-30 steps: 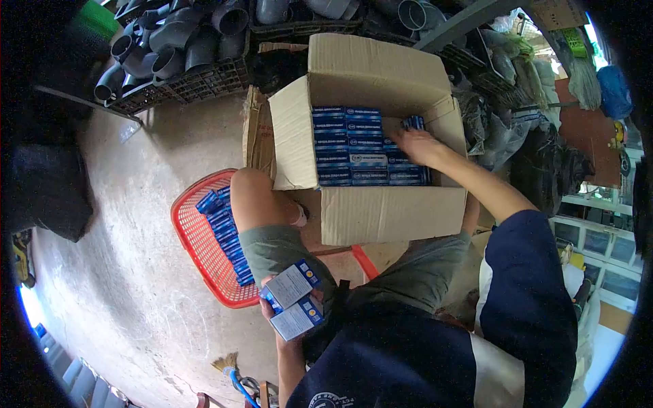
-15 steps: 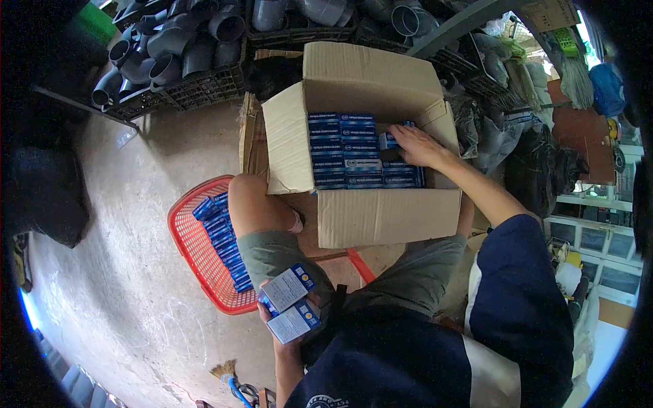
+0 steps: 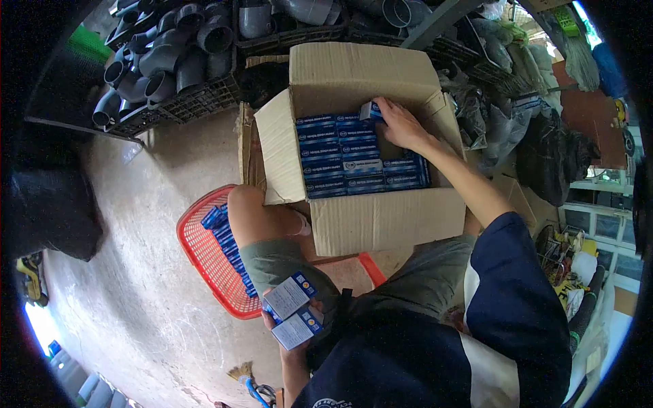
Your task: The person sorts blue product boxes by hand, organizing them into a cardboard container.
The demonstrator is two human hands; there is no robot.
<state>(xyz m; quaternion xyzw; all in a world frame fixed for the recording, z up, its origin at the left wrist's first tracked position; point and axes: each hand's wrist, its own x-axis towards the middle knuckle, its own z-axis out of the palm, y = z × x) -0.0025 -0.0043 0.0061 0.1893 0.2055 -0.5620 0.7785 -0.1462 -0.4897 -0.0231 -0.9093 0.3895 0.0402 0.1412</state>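
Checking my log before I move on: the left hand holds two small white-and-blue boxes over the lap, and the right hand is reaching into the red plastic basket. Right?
Not quite. The head view shows the right hand inside the open cardboard carton, on a small blue box, not in the red plastic basket. The left hand does hold two small white-and-blue boxes over the lap.

1. The print on the small blue boxes (image 3: pixel 347 160) in the cardboard carton (image 3: pixel 381 217) is too small to read.
2. The person's knee (image 3: pixel 248 214) hides part of the red basket (image 3: pixel 204 262).
3. The left hand (image 3: pixel 286 326) is mostly covered by the two boxes (image 3: pixel 292 313) it holds.
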